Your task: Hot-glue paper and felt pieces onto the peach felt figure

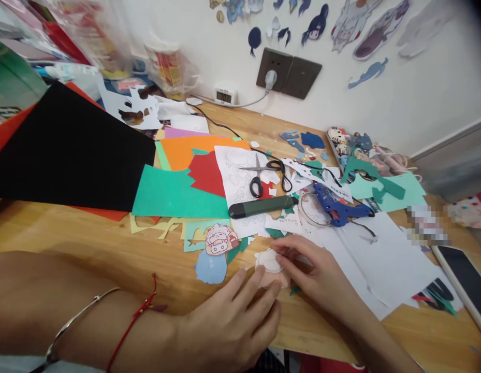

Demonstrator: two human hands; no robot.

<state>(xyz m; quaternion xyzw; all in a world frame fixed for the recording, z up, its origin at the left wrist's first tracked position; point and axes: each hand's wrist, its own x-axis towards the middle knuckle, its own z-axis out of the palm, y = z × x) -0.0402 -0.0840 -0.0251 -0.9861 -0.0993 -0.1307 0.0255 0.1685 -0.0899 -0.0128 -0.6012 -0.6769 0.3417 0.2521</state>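
A small pale paper cutout (pixel 268 259), layered white over pinkish beige, lies on the wooden table between my hands. My left hand (pixel 240 316) rests with its fingers stretched out, the fingertips touching the cutout's near left edge. From the right, my right hand (pixel 314 264) pinches the cutout's upper right edge between thumb and forefinger. Left of the cutout lies a coloured cartoon cutout (pixel 220 239), overlapping a light blue paper shape (pixel 211 268). Part of the pale cutout is hidden under my fingers.
Beyond my hands are black-handled scissors (pixel 259 170), a dark green pen-shaped tool (pixel 263 206) and a blue glue gun (pixel 337 204). Black paper (pixel 77 150) and green sheet (pixel 178 191) lie left. White sheets (pixel 380 259) and a phone (pixel 465 285) are at right; a wall socket (pixel 275 70) is behind.
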